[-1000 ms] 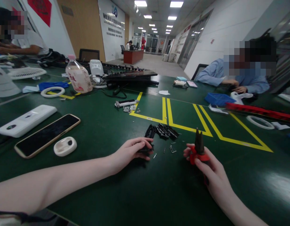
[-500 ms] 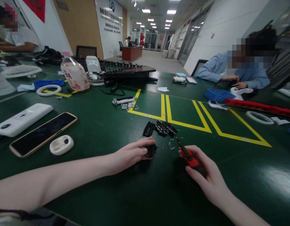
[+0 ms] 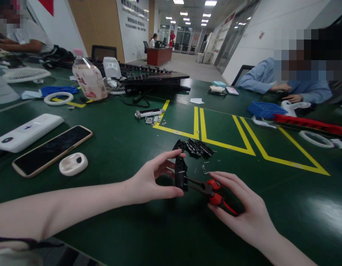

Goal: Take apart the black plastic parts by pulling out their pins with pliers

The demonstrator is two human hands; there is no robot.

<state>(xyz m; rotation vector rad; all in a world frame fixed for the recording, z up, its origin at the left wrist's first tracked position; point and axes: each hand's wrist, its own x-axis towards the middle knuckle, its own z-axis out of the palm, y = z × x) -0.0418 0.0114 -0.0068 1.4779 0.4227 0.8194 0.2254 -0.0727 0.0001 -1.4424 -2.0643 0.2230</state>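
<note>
My left hand (image 3: 152, 177) pinches a small black plastic part (image 3: 180, 173) upright just above the green table, thumb below and fingers above. My right hand (image 3: 239, 207) grips red-handled pliers (image 3: 212, 192) whose dark jaws point left and touch the black part's lower end. Just beyond lies a pile of black plastic parts (image 3: 194, 146) with several small metal pins (image 3: 204, 170) scattered beside it.
A phone (image 3: 51, 149), a white earbud case (image 3: 73, 163) and a white device (image 3: 23, 132) lie at left. Farther off are a drink bottle (image 3: 89, 79), metal bits (image 3: 150, 115), a keyboard (image 3: 155, 79), a blue tray (image 3: 263, 109) and a seated person's hands (image 3: 287, 93).
My left hand lifted the black part off the table and stood it upright. My right hand swung the pliers from pointing up to pointing left, onto the part.
</note>
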